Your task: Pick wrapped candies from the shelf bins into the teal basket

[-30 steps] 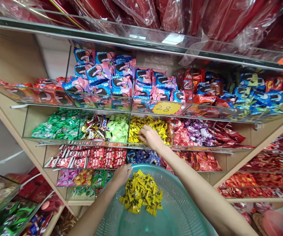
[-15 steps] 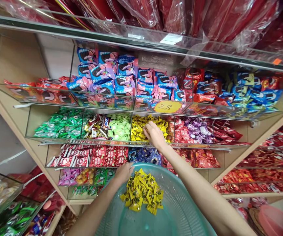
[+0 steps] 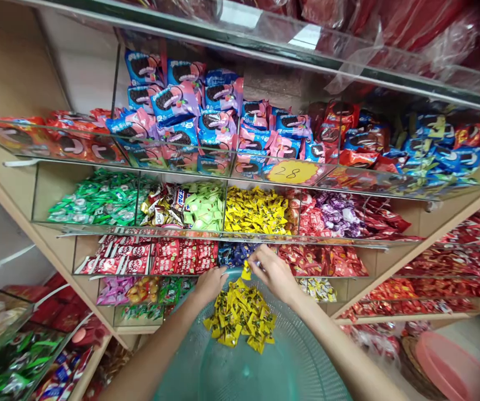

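Observation:
My left hand (image 3: pixel 211 283) is closed on the far rim of a teal plastic basket (image 3: pixel 248 370). Inside, toward the far side, lies a pile of small yellow-wrapped candies (image 3: pixel 242 317). Over that pile is my right hand (image 3: pixel 274 272), fingers curled, with a single yellow-wrapped candy (image 3: pixel 246 271) at its fingertips. Straight ahead, a glass-fronted shelf compartment holds more yellow candies (image 3: pixel 259 211) of the same kind.
Green candies (image 3: pixel 98 197) and pale green ones (image 3: pixel 204 206) fill compartments left of the yellow, purple ones (image 3: pixel 336 214) to the right. Blue-pink cookie packs (image 3: pixel 177 103) stack above, behind a yellow "28" tag (image 3: pixel 292 171). A pink basin (image 3: pixel 452 365) stands lower right.
My right hand has come down from the yellow candy compartment to above the basket, bringing a yellow candy. My left hand keeps its hold on the rim. The view has tilted slightly downward.

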Demonstrator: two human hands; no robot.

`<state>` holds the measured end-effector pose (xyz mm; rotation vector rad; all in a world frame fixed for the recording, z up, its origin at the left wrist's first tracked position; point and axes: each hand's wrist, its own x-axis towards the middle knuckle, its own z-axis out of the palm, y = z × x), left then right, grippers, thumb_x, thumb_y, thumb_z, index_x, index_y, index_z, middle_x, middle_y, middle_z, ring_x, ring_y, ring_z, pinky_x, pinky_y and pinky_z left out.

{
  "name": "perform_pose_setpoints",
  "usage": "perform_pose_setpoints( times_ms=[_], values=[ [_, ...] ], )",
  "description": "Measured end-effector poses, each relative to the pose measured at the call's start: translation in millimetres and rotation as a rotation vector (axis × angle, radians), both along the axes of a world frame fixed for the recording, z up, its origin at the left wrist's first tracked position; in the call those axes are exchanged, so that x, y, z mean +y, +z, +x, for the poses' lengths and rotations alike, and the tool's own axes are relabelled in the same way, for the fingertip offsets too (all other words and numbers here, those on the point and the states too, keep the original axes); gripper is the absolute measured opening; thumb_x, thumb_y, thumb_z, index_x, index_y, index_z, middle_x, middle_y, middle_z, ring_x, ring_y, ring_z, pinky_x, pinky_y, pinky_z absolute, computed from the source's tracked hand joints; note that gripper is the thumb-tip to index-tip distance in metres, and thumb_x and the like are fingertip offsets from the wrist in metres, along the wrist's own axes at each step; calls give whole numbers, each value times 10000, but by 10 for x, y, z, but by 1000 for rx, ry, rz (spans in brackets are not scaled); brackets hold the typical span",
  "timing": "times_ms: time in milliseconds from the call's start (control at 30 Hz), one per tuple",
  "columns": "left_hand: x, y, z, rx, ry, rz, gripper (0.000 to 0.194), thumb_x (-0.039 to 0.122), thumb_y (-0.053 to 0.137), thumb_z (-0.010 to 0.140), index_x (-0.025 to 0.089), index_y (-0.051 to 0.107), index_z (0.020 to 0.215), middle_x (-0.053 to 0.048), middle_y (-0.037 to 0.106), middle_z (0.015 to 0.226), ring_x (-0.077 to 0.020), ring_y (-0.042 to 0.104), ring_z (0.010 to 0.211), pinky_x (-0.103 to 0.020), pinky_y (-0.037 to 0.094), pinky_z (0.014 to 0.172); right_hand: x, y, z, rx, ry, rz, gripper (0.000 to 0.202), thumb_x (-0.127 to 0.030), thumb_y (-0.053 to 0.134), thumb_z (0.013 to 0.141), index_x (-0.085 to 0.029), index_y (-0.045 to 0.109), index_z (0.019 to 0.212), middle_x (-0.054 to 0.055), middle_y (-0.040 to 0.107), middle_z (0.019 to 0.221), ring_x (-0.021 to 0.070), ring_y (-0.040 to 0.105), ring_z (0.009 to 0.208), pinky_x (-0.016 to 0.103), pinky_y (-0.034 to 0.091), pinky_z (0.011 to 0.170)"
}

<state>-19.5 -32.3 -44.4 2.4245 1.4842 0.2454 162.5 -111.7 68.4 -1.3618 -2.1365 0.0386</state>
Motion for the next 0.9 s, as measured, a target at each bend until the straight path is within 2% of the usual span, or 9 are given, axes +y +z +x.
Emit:
perform_pose_setpoints(
  times_ms=[200, 367, 500, 667, 900],
  values=[
    [-2, 5, -17, -4, -17, 11, 423, 400, 295, 911, 246, 533, 1225, -78, 643, 1087, -219, 609, 966, -287, 453, 769, -11, -590, -28, -242, 102, -390, 129, -78, 484, 737, -167, 577, 727, 34, 593, 810, 125, 534, 697, 213, 384, 621],
    [24, -13, -27, -5, -13, 15, 417, 408, 302, 910, 258, 537, 1220, -67, 640, 1109, -214, 600, 997, -285, 448, 796, -50, -866, -105, -334, 171, -587, 161, -67, 506, 648, -170, 626, 679, 17, 639, 755, 134, 543, 695, 208, 369, 608],
    [13, 3, -18, 23, -8, 20, 414, 403, 297, 914, 256, 543, 1213, -70, 644, 1102, -209, 601, 996, -286, 447, 800, -70, -993, -149, -354, 182, -622, 169, -101, 504, 653, -170, 651, 698, 24, 659, 776, 141, 555, 695, 211, 361, 585],
    [-21, 39, -37, 20, -6, 10, 412, 383, 303, 918, 245, 525, 1237, -62, 624, 1156, -203, 580, 1042, -283, 439, 829, -67, -1082, -182, -358, 124, -605, 172, -105, 496, 668, -166, 652, 706, 31, 661, 793, 145, 566, 703, 215, 375, 598],
    [-23, 59, -75, 15, -6, -9, 414, 376, 289, 923, 235, 513, 1242, -56, 604, 1196, -196, 569, 1062, -272, 430, 845, -76, -944, -259, -342, 87, -547, 145, -77, 523, 698, -164, 635, 666, 50, 652, 801, 163, 578, 735, 232, 408, 617]
  ],
)
